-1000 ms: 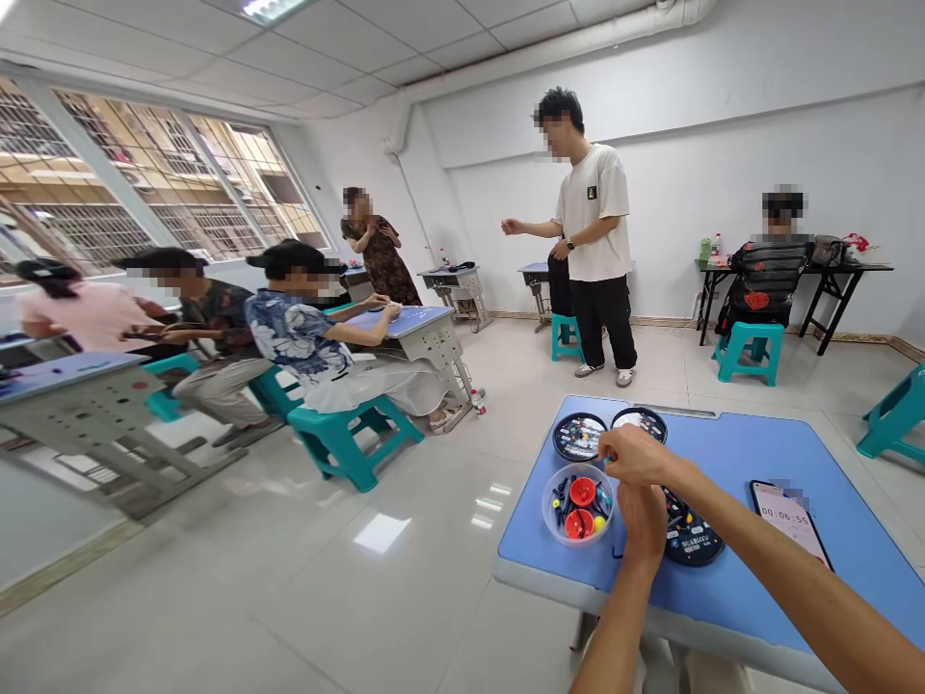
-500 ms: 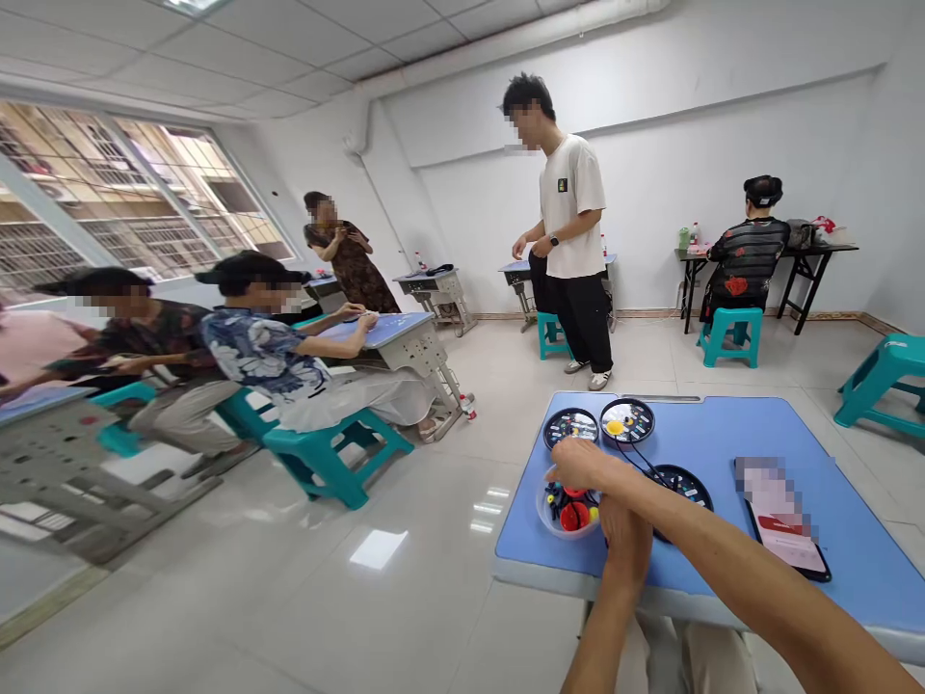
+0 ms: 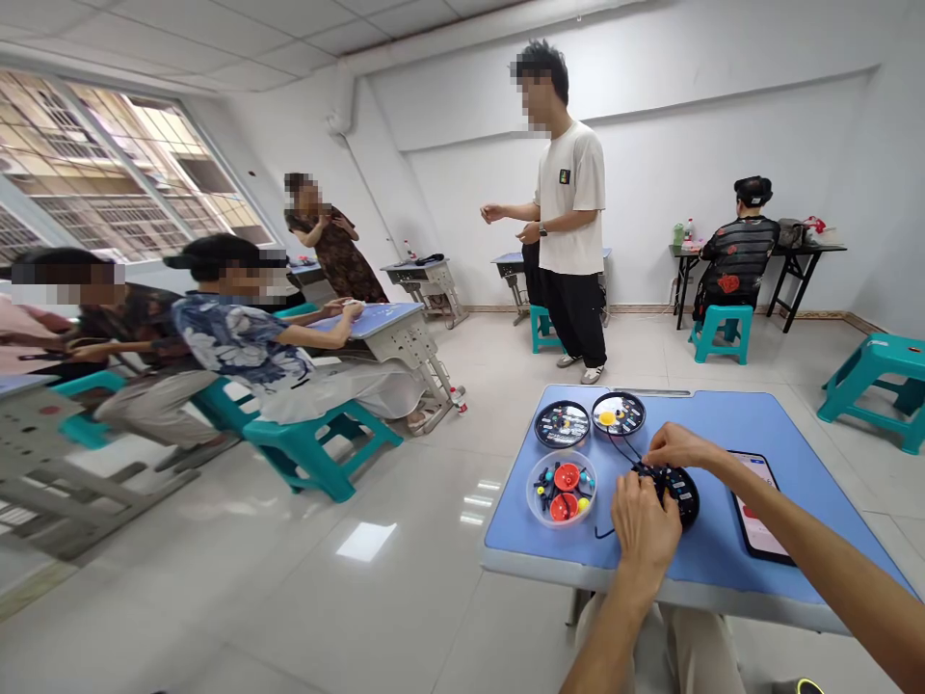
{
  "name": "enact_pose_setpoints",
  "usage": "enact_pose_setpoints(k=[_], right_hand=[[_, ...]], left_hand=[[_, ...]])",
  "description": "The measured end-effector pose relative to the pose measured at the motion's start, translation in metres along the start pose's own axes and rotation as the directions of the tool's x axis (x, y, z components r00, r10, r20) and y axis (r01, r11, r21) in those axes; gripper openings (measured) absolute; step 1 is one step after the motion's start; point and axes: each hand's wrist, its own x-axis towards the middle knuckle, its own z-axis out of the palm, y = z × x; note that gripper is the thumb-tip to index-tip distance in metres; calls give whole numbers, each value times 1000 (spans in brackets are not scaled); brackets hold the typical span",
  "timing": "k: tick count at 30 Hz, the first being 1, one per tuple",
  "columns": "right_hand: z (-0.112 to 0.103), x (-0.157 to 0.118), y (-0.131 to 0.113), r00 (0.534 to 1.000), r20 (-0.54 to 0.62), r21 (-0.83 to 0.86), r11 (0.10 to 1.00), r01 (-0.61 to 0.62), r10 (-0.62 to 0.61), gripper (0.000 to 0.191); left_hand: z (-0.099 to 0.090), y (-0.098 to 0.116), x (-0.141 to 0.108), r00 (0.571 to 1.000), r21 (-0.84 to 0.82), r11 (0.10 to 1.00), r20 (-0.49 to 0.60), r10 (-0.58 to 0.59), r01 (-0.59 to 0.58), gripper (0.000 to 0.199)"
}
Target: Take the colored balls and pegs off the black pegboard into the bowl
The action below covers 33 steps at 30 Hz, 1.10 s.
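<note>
Over a black round disc with coloured marks (image 3: 685, 496), my left hand (image 3: 646, 519) curls its fingers around a thin black tube (image 3: 601, 533), whose bent end sticks out on the left. My right hand (image 3: 677, 449) pinches a small black part just beyond the left fingers; its exact kind is hidden. The two hands almost touch. Left of them stands a clear round tub (image 3: 531, 499) holding red cups, black pieces and small yellow and blue bits. Two more black round discs lie behind it, one plain (image 3: 562, 425) and one with a yellow piece (image 3: 609, 418) on it.
A phone (image 3: 762, 511) lies on the blue desk (image 3: 729, 414), right of the discs. A person in a white shirt (image 3: 574, 202) stands beyond the desk. Other people sit at desks on the left and at the back. Teal stools (image 3: 878, 386) stand around.
My right hand has moved from above the clear tub to the right, beside my left hand over the disc. The tub is now uncovered. The standing person has raised a forearm.
</note>
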Motion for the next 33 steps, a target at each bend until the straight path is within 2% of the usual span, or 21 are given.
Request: enact_pose_setpoints(k=[3,5,11,14,18,22,24,26,28,30,32,33], right_hand=[[13,5,2,999,33,36,999,30,-32,16],[15,5,2,999,45,50,999,20,-22,18],[9,3,-2,990,105,187,976,-113,95,20],[3,1,-9,987,105,226,964,-139,118,22],[-14,-10,-24,996,39,297,951,-89,81,20],[-31,-38,-38,997,-71,396,918,-9,40,24],[-30,-55,-43,988,-140,468,884,5,69,30],[-20,-72,-47,973,-215,549,834,47,87,37],[0,-87,-53,959,-269,622,776,106,85,45],[26,-99,-62,949,-307,678,717,165,72,51],[50,-108,-72,939,-339,709,672,213,60,55],[60,-112,-78,939,-342,719,655,231,44,55]], left_hand=[[11,4,2,999,22,999,22,-37,36,24],[17,2,4,999,26,999,32,-31,31,21],[27,-6,4,998,9,999,-20,53,-53,16],[27,-6,3,997,5,998,-22,68,-68,16],[24,-2,6,998,41,997,13,58,-59,18],[15,6,3,999,76,997,41,19,-22,16],[5,9,-5,1000,30,1000,-13,7,-7,38],[-10,10,-16,992,-112,993,-125,19,-33,67],[-27,8,-28,970,-286,953,-239,29,-99,71],[-44,1,-38,941,-392,900,-334,54,-191,48],[-61,-8,-47,900,-413,861,-422,109,-298,24],[-69,-14,-52,877,-404,848,-462,134,-343,20]])
